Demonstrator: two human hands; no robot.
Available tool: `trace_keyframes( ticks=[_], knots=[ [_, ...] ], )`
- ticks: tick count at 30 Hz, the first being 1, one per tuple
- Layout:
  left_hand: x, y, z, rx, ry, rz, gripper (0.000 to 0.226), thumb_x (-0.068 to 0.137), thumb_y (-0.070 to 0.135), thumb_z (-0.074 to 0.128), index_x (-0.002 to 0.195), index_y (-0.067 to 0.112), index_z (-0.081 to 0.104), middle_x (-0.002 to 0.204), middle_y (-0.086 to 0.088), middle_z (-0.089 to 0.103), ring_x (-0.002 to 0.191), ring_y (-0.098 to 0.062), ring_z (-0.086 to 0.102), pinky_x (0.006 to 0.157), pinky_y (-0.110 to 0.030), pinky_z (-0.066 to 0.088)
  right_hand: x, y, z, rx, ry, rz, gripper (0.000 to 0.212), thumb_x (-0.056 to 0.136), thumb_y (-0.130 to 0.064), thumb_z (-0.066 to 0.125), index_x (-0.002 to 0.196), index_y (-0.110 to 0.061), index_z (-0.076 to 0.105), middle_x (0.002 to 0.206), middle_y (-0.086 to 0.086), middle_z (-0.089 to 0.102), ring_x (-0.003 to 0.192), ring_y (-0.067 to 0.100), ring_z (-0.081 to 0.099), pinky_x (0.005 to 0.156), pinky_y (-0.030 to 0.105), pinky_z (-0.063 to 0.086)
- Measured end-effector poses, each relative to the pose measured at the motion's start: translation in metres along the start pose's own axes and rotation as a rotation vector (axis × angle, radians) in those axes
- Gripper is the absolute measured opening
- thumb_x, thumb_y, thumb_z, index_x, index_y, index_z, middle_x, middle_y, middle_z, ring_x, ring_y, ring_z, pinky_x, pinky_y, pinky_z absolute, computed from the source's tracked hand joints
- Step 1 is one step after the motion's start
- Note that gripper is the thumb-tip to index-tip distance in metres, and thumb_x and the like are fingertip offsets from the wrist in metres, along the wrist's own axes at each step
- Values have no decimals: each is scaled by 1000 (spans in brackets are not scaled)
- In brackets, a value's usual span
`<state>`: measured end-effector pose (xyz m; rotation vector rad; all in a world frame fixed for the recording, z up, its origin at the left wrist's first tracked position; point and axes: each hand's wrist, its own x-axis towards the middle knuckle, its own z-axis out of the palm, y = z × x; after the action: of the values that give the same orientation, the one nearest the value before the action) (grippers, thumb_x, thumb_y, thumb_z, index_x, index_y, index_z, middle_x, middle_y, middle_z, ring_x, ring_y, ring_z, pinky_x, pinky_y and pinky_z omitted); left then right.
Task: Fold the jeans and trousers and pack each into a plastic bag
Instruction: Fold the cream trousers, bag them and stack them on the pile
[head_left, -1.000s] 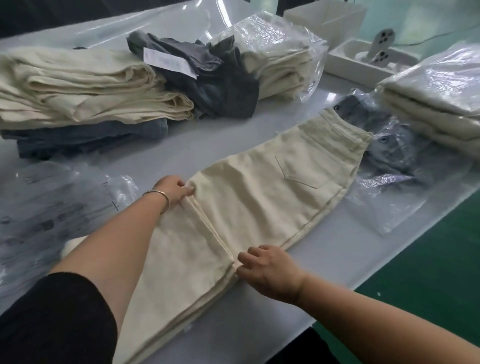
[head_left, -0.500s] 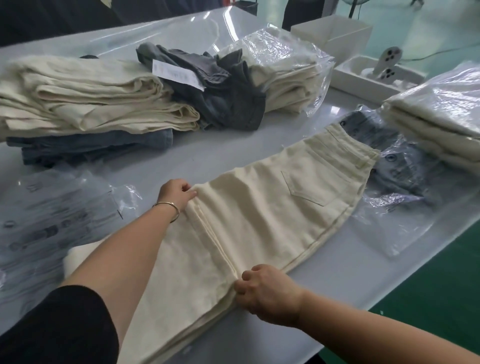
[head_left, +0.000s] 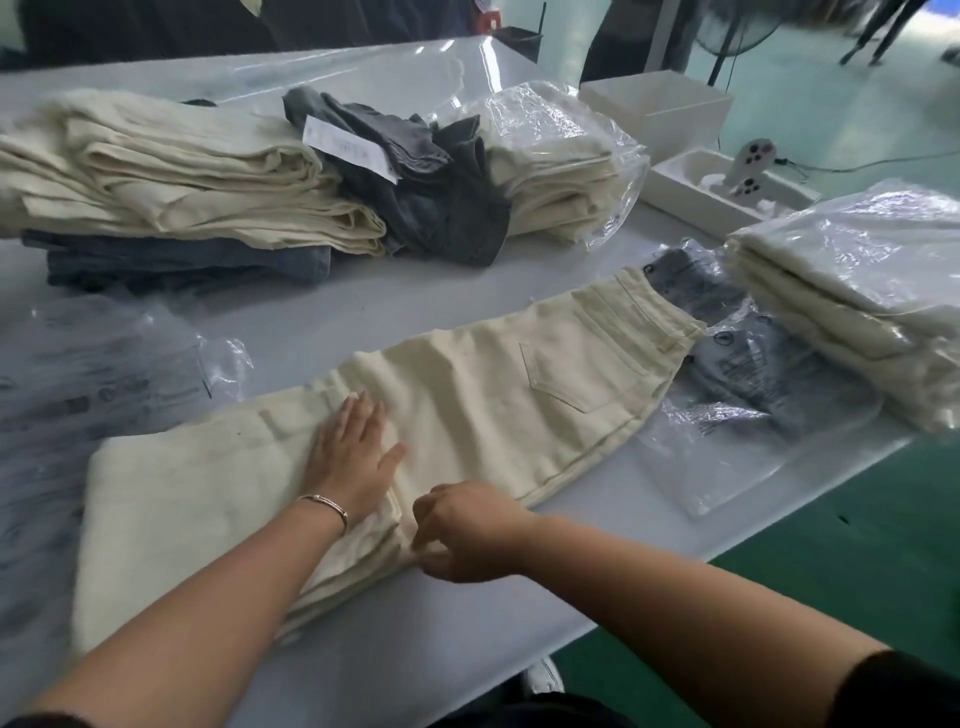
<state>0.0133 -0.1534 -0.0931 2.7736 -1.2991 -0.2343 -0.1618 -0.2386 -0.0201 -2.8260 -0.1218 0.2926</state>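
Observation:
Cream trousers lie across the white table, waistband to the right, the legs folded back into a thick layer at the left. My left hand presses flat on the fold with straight, spread fingers. My right hand pinches the near edge of the folded cloth at the table's front. Empty plastic bags lie flat to the left, and another clear bag lies to the right of the waistband.
A stack of cream trousers over blue jeans fills the back left, with crumpled grey jeans beside it. Bagged cream trousers sit at back centre and at right. White trays stand behind. The floor is green.
My left hand slid from the far end of the fold onto the cloth and now lies flat. My right hand stays at the near edge. The camera moved closer.

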Motion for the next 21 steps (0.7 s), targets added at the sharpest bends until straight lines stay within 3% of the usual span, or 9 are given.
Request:
trace_keyframes(
  ticks=[2, 4, 7, 10, 12, 15, 18, 21],
  knots=[
    [-3, 6, -10, -39, 72, 0, 69, 96, 52, 27, 153, 15, 14, 160, -14, 2, 147, -28, 3, 120, -39, 4, -10, 19, -8, 117, 64, 77, 30, 91, -41, 56, 102, -19, 73, 98, 0, 66, 91, 22, 61, 72, 33, 49],
    [-8, 17, -23, -74, 180, 18, 74, 89, 53, 22, 148, 10, 29, 155, -21, 18, 143, -35, 20, 119, -42, 13, -21, 54, -22, 163, 223, 219, 29, 92, -44, 54, 93, -20, 72, 91, -3, 67, 85, 20, 62, 67, 30, 47],
    [-13, 37, -30, -76, 230, 43, 60, 92, 45, 37, 141, 10, 44, 150, -21, 31, 135, -38, 33, 114, -45, 26, -46, 126, -47, 198, 549, 625, 34, 95, -38, 49, 67, -19, 53, 71, 1, 57, 72, 26, 55, 57, 30, 35],
    [-17, 54, -26, -52, 97, 10, 56, 96, 40, 45, 146, 18, 34, 156, -12, 20, 141, -28, 22, 116, -37, 21, -76, 196, -61, 356, 816, 1093, 25, 95, -30, 46, 80, -13, 56, 84, 10, 64, 75, 27, 55, 63, 31, 38],
    [-19, 65, -24, -48, 76, -16, 57, 96, 41, 44, 147, 20, 31, 156, -9, 18, 141, -26, 21, 115, -35, 20, -88, 228, -63, 468, 852, 1300, 23, 93, -24, 49, 104, -5, 58, 107, 15, 63, 91, 30, 59, 74, 36, 47],
    [-23, 79, -23, -65, 79, -30, 57, 95, 40, 46, 146, 20, 32, 156, -6, 19, 140, -25, 23, 113, -35, 25, -96, 256, -67, 691, 797, 1529, 52, 92, -22, 56, 134, 3, 39, 136, 22, 46, 120, 36, 50, 95, 42, 44],
    [-21, 94, -22, -30, 61, -14, 55, 94, 38, 47, 145, 19, 34, 155, -6, 20, 140, -24, 22, 113, -35, 27, -98, 274, -70, 808, 800, 1539, 49, 91, -15, 54, 132, 5, 38, 136, 23, 48, 121, 38, 51, 98, 43, 46],
    [-15, 111, -24, -44, 34, -33, 52, 94, 37, 48, 142, 19, 38, 154, -6, 22, 140, -23, 22, 112, -37, 30, -97, 280, -73, 804, 751, 1481, 45, 89, -15, 57, 127, 5, 45, 129, 22, 54, 116, 36, 55, 91, 40, 49]
  ],
)
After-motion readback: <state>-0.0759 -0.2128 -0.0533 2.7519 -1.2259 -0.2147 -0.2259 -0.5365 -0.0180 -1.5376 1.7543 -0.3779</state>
